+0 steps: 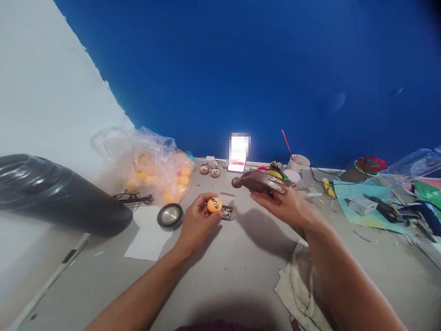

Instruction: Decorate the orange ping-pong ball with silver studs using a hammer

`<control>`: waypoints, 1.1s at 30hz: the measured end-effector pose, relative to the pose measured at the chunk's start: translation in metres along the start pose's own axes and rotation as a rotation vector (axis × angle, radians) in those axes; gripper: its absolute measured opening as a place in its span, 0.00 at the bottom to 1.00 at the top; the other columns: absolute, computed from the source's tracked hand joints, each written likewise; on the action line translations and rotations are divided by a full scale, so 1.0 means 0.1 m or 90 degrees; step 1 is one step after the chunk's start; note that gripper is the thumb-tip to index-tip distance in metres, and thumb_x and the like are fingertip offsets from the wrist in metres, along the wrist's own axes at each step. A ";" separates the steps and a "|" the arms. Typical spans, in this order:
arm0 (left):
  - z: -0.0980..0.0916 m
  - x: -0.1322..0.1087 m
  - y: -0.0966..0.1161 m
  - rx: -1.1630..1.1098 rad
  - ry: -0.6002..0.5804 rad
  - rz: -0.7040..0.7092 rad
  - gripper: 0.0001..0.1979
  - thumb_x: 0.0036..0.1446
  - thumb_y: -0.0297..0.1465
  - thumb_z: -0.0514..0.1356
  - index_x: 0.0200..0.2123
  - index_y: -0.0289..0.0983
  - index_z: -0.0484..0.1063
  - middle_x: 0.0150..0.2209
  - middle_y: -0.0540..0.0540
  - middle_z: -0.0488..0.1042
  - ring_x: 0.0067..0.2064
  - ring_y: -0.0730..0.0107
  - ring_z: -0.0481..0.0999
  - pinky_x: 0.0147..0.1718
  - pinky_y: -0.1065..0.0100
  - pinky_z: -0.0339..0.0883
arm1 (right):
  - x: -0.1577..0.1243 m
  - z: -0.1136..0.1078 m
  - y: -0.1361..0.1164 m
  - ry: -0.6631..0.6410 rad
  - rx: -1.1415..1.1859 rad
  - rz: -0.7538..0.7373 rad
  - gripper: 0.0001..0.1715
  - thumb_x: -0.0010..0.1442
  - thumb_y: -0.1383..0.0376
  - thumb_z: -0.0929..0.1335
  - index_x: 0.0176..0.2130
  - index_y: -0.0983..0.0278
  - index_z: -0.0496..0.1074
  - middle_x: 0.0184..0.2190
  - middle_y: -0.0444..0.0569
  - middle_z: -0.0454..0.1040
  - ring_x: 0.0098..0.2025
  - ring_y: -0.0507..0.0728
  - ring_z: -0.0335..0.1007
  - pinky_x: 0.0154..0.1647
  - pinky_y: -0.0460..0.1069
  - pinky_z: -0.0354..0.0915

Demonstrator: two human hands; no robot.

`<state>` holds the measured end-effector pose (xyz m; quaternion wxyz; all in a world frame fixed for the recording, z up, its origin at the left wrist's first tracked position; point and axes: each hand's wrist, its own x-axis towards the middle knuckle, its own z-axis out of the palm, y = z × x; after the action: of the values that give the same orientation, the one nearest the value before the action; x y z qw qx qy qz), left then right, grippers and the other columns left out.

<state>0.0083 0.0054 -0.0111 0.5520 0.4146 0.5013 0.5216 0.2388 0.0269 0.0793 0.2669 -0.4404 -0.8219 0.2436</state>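
My left hand [200,219] is closed around an orange ball [214,205], with several shiny dark studs or beads on its facing side. It is about the size of a table tennis ball. A small open box [227,212] of little metal pieces lies just behind that hand, partly hidden by it. In my right hand [275,202] is a claw hammer [263,182], raised above the table with its head pointing left toward the ball. The hammer's handle is mostly hidden by the hand and forearm. Hammer and ball are apart.
A clear plastic bag [155,161] of orange balls lies at the back left, near a dark cylinder [69,193]. A round black-rimmed metal object [170,216] sits on white paper [144,243]. Two studded balls [210,170], a lit phone [237,154] and a cup [298,162] stand along the wall.
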 end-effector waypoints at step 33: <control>-0.09 0.03 0.00 0.114 0.000 0.034 0.24 0.45 0.32 0.70 0.48 0.37 0.73 0.33 0.50 0.76 0.32 0.71 0.74 0.32 0.71 0.68 | -0.02 -0.09 -0.01 -0.008 -0.206 0.044 0.15 0.67 0.63 0.64 0.49 0.58 0.77 0.42 0.48 0.80 0.41 0.57 0.74 0.41 0.49 0.64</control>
<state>-0.0012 0.0074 -0.0126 0.4987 0.4756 0.5347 0.4891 0.2450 0.0261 0.0864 0.1785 -0.5044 -0.8363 0.1197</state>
